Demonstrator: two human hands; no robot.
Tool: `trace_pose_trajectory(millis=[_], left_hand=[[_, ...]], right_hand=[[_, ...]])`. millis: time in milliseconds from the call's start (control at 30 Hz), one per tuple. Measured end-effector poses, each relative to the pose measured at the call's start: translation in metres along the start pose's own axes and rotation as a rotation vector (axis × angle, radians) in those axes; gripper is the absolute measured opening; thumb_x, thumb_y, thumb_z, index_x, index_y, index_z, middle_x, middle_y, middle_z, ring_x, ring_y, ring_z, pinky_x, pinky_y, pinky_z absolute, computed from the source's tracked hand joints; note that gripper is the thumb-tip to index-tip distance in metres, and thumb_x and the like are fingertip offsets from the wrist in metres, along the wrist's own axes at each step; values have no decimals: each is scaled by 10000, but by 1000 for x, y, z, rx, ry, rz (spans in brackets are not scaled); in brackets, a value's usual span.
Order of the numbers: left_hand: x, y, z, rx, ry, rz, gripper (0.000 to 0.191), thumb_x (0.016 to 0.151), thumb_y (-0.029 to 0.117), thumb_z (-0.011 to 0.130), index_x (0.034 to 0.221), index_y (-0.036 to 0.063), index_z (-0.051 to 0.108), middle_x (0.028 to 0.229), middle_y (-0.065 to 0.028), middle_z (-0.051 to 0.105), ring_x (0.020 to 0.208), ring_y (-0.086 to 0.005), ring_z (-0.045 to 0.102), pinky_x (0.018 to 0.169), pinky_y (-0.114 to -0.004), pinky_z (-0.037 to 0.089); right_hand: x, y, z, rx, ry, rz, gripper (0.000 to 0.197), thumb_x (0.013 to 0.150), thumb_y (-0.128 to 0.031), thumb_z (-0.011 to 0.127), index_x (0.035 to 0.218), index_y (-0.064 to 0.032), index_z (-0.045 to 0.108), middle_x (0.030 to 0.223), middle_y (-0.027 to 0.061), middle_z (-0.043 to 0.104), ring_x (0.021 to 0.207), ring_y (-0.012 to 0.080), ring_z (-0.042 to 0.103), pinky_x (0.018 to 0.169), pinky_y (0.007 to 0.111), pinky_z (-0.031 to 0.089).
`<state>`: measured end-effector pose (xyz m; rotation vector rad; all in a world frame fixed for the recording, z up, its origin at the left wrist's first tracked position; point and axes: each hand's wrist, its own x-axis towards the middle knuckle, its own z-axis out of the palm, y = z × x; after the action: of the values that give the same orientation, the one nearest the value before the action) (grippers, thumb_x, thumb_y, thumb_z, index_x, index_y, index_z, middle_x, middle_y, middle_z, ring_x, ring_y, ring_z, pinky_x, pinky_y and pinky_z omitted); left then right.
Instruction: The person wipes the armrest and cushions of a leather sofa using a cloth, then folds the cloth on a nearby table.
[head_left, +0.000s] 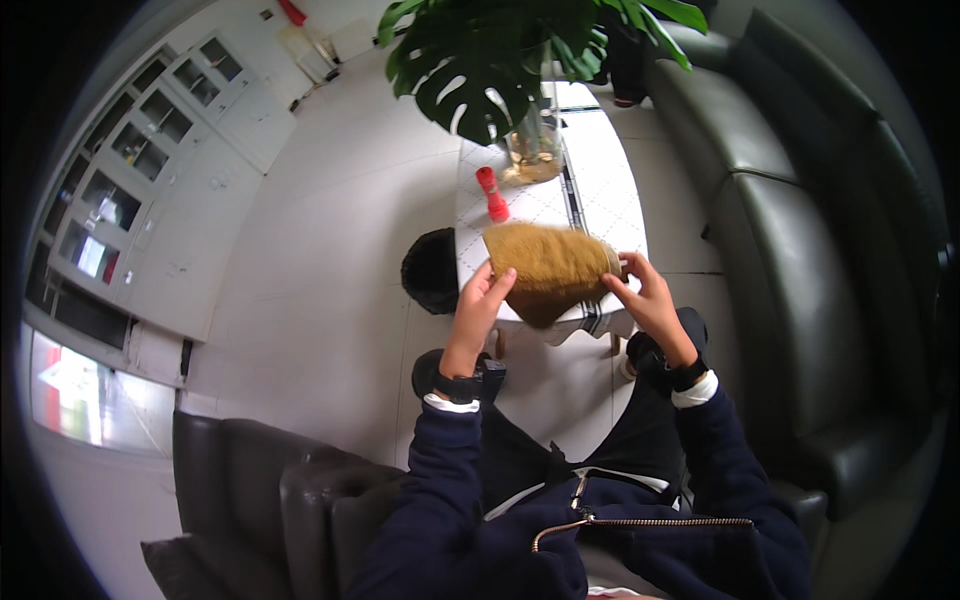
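Observation:
A mustard-brown cloth (551, 262) with a towel-like nap is stretched between my two hands, above the near end of the table. My left hand (480, 304) pinches its left edge, thumb on top. At the right end, where a pale hem shows, my right hand (649, 295) grips it between thumb and fingers. The lower part of the cloth hangs down in a darker fold. Just beyond it, a red flashlight (492, 195) lies on the white patterned tablecloth (607, 169).
A glass vase (536, 154) holding a large-leaved monstera (472, 67) stands farther back on the table. A black round stool (429, 271) is at the table's left. Dark leather sofas (780, 247) line the right, and white cabinets (180, 217) the left. A person's foot (624, 101) shows behind the table.

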<state>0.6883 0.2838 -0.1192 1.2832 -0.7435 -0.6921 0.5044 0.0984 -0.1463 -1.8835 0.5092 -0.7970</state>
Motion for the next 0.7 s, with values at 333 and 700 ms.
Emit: trace_pose_trajectory(millis=[333,700], left_hand=[[6,-158,1,637,15,-253,777,871,241,646,1492,18,236,1533,-333,157,1443,-418,195,1095,-421,346],[84,-226,31,1277,-214,85,668,927,373,532,1470,42,326,1533,-226,279,1459,-369,164,1155,-547,144]], right_hand=[[-40,106,16,-442,57,40,759,830,-208,695,1422,47,295,1401,289,378,1329,430,358,1111,447,307],[48,203,65,-909,-208,136,771,887,-550,536,1519,-193,278,1577,173,211,1461,380,146,1148,579,108]])
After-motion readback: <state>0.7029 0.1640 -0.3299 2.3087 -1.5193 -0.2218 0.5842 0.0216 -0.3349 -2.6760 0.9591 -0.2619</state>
